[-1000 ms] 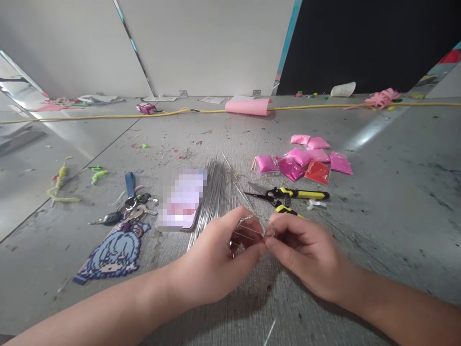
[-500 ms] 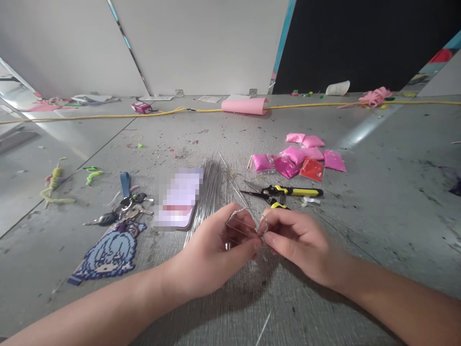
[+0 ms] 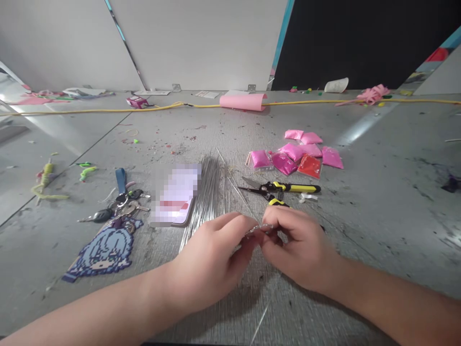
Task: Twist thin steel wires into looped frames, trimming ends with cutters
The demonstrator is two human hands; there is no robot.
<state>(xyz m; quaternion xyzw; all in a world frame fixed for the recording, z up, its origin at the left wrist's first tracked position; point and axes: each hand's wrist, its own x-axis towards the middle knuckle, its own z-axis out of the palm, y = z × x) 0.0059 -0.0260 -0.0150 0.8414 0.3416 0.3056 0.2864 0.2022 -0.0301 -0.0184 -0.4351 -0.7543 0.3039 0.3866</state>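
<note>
Between my hands is a piece of twisted silvery wire (image 3: 266,227), mostly hidden by the fingers. My left hand (image 3: 216,259) pinches its left part, thumb and fingers closed together. On the other side my right hand (image 3: 298,247) is closed on the same wire, its fingertips almost meeting the left ones. Just beyond the hands lie pruning shears (image 3: 295,188) with yellow and black handles, their blades apart. A bundle of straight metal wires (image 3: 207,192) rests ahead of my left hand, with a phone (image 3: 176,197) along its left side.
Several pink packets (image 3: 293,152) and a red packet (image 3: 309,166) lie at the right. Keys (image 3: 129,206) with a blue pixel-art charm (image 3: 104,252) are at the left. A yellow cord (image 3: 158,108) crosses the back, passing a rolled pink sheet (image 3: 243,102) and a paper cup (image 3: 336,85).
Both hands have turned over the wire, so the loop seen before is now mostly covered by my fingers. The whole view has shifted slightly; the things on the surface stay put.
</note>
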